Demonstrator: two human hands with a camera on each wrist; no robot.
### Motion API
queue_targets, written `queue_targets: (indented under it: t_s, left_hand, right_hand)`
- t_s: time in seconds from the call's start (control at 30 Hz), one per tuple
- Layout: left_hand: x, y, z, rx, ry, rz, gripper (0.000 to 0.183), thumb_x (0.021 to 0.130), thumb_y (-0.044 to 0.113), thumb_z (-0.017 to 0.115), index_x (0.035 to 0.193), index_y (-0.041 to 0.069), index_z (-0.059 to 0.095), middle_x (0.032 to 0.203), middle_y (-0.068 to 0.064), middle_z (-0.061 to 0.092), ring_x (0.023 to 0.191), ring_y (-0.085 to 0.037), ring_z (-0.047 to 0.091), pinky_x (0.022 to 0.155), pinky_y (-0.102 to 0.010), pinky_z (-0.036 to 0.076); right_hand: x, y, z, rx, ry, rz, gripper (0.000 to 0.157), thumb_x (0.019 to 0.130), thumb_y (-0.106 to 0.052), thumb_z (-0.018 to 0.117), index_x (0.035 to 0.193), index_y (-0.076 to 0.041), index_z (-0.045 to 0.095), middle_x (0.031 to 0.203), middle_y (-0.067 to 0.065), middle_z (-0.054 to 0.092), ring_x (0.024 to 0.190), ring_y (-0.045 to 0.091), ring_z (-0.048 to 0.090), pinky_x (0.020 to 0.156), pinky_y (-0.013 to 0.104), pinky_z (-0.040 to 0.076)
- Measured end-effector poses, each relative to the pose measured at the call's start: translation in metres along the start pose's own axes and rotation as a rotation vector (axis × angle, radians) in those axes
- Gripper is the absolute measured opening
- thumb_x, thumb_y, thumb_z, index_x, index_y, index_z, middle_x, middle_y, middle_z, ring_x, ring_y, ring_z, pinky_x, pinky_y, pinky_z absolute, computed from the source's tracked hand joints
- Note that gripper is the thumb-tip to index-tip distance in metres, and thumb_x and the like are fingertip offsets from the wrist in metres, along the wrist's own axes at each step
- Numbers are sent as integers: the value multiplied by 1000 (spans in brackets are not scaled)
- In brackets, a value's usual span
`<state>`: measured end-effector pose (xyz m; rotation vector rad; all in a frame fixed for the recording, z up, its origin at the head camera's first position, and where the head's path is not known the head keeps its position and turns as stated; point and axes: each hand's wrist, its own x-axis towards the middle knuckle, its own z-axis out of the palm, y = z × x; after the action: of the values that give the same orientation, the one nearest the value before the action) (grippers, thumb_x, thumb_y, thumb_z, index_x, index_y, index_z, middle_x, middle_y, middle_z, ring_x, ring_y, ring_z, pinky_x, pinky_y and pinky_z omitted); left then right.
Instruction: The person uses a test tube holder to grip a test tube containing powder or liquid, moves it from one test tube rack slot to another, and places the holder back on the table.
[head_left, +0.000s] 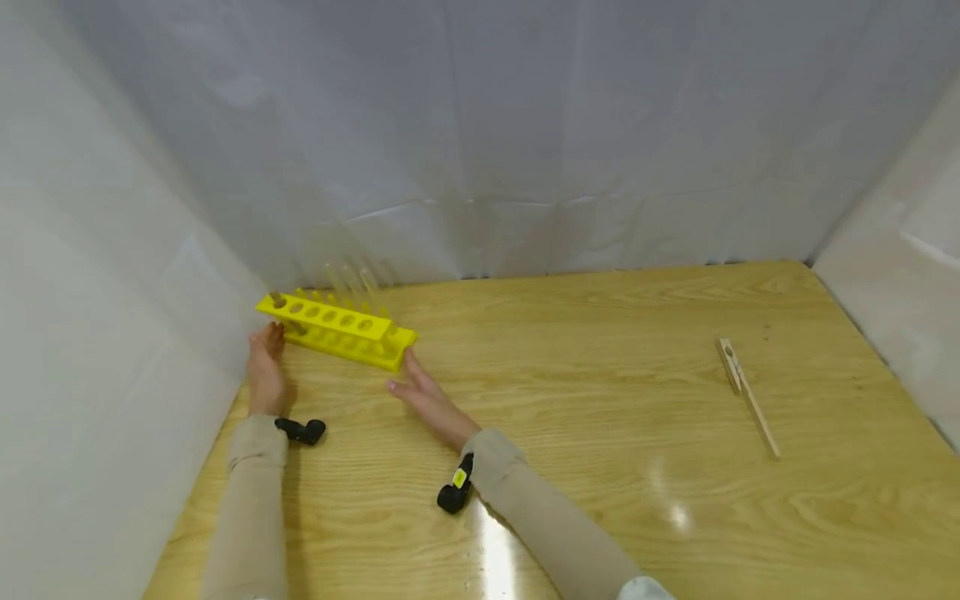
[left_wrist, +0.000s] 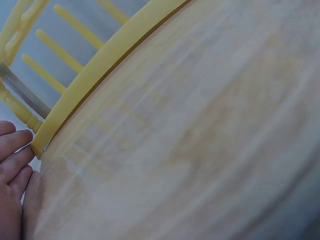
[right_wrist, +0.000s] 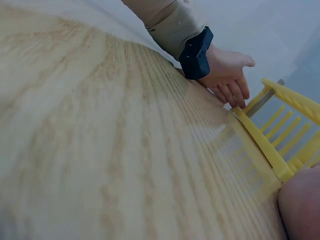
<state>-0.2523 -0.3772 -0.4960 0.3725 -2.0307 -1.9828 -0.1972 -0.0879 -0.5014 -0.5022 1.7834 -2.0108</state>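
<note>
A yellow test tube rack [head_left: 338,319] stands at the back left of the table, its long side slanting down to the right. Several clear test tubes [head_left: 367,280] sit upside down on the pegs along its back. One greyish tube [left_wrist: 24,91] stands in the hole at its left end. My left hand [head_left: 266,375] touches that end with extended fingers. At the opposite end, the fingers of my right hand [head_left: 432,406] rest against the base, thumb held apart. The right wrist view shows the left hand's fingertips at the base's corner; only part of the right hand [right_wrist: 302,205] appears there.
A wooden test tube holder [head_left: 758,417] lies on the right part of the wood-grain table [head_left: 570,433]. White sheeting [head_left: 517,125] rises behind the table and along both sides, close to the rack's left end. Each wrist carries a black camera [head_left: 453,493].
</note>
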Motion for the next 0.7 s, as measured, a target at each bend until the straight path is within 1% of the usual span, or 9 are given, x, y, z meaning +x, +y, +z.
queue_targets:
  t_s: [0.17, 0.23, 0.3, 0.4, 0.47, 0.63, 0.7]
  left_hand:
    - [0, -1, 0, 77, -19, 2, 64, 107, 42, 7, 157, 5, 20, 161, -11, 25, 149, -25, 20, 120, -32, 9]
    - [1, -2, 0, 98, -22, 8, 63, 107, 41, 6, 157, 5, 20, 161, -12, 25, 149, -26, 20, 120, -32, 10]
    - [1, -3, 0, 153, -19, 19, 63, 107, 41, 6, 157, 6, 21, 161, -12, 26, 148, -26, 22, 120, -32, 11]
    - [2, -4, -1, 203, -11, 33, 63, 107, 42, 5, 157, 6, 22, 160, -11, 29, 148, -26, 24, 119, -31, 12]
    - [2, -5, -1, 220, 0, 39, 64, 107, 42, 5, 157, 7, 24, 159, -12, 31, 147, -26, 25, 119, -30, 13]
    - [0, -8, 0, 208, 41, 47, 66, 107, 44, 7, 155, 5, 29, 156, -13, 35, 145, -25, 30, 118, -26, 16]
    - [0, -8, 0, 223, 55, 52, 66, 107, 44, 8, 154, 5, 31, 155, -13, 37, 145, -25, 31, 117, -27, 17]
  right_hand:
    - [1, -2, -1, -73, -23, 31, 78, 101, -37, 50, 160, -16, 4, 164, -4, 1, 149, 10, 4, 119, 35, 6]
    - [2, -1, -1, -88, -38, 44, 78, 101, -36, 50, 160, -18, 2, 164, -7, -1, 148, 7, 1, 119, 34, 5]
    - [3, -1, 0, -94, -53, 57, 79, 101, -37, 50, 159, -19, -1, 163, -8, -4, 147, 5, -1, 119, 33, 3]
    - [3, -3, 2, -99, -58, 60, 80, 101, -37, 51, 159, -19, -2, 163, -8, -6, 147, 5, -3, 119, 33, 2]
    - [3, -3, 2, -112, -49, 59, 80, 101, -36, 51, 159, -19, -1, 163, -8, -5, 147, 6, -2, 119, 33, 3]
    - [4, -1, 3, -125, -29, 50, 79, 101, -35, 52, 159, -18, 2, 163, -7, -3, 148, 7, 0, 119, 33, 5]
    - [3, -2, 3, -122, -22, 46, 79, 101, -34, 52, 159, -17, 2, 164, -6, -2, 148, 8, 1, 119, 33, 5]
